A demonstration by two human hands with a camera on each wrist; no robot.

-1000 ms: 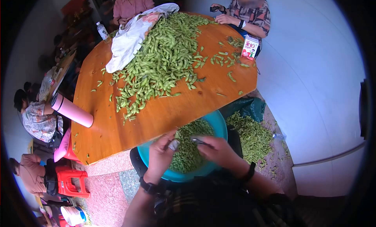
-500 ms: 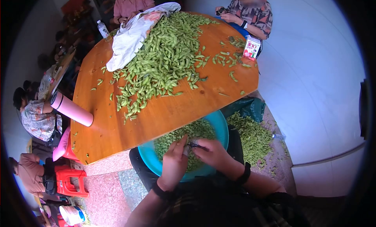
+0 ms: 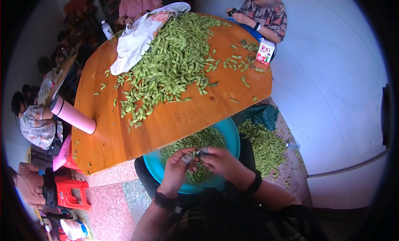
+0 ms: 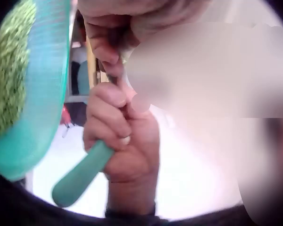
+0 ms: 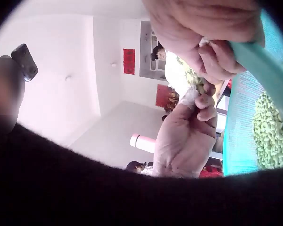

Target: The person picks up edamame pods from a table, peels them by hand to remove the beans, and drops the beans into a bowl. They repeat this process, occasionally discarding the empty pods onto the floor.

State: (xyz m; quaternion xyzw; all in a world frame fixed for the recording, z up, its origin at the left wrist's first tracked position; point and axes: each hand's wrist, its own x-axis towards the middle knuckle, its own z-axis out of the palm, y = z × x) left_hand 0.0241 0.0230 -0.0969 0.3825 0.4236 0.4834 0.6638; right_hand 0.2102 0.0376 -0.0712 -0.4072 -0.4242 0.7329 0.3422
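Right hand [image 3: 224, 163] curled round green handle [image 4: 80, 178], left hand [image 3: 174, 171] pinching 1 pod [image 5: 201, 88]

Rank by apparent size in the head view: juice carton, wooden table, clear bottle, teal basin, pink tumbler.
1. Wooden table
2. Teal basin, partly hidden by table and hands
3. Pink tumbler
4. Juice carton
5. Clear bottle

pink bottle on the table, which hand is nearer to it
Left. The left hand is right of the pink bottle, over the basin; the right hand is farther right.
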